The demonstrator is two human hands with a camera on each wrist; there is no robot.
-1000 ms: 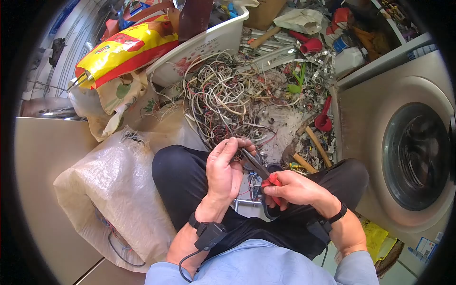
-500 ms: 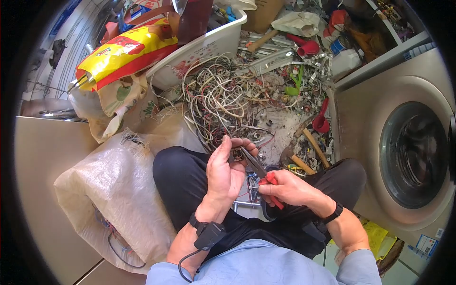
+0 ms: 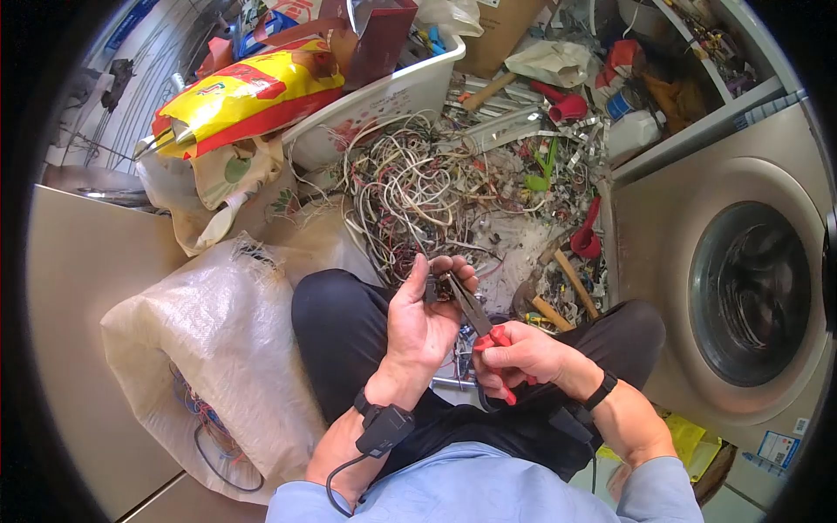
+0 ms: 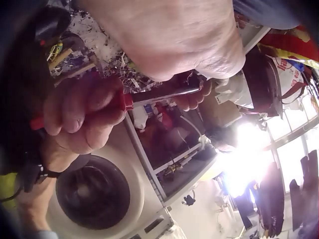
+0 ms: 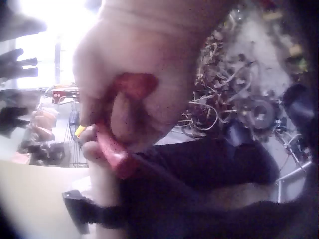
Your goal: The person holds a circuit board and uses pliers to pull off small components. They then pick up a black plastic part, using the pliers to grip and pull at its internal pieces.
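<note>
The right hand (image 3: 523,353) grips the red handles of long-nosed pliers (image 3: 472,311), the handles somewhat spread. The plier tips reach up to the fingers of the left hand (image 3: 425,322), which is palm up and holds a small dark part (image 3: 432,288) between thumb and fingers. What the part is cannot be told. In the left wrist view the metal nose of the pliers (image 4: 164,93) points at the left fingertips. The right wrist view shows the red handle (image 5: 115,152) under the curled right fingers.
Beyond the hands lies a tangled heap of wires (image 3: 405,187) beside a white tub (image 3: 375,100). A woven sack (image 3: 209,331) stands at the left, a washing machine (image 3: 671,261) at the right. Wooden handles (image 3: 577,283) and a red scoop (image 3: 587,231) lie among scraps.
The head view has shifted slightly. The red handles stand wider apart than before, and the dark part shows more clearly between the left fingers.
</note>
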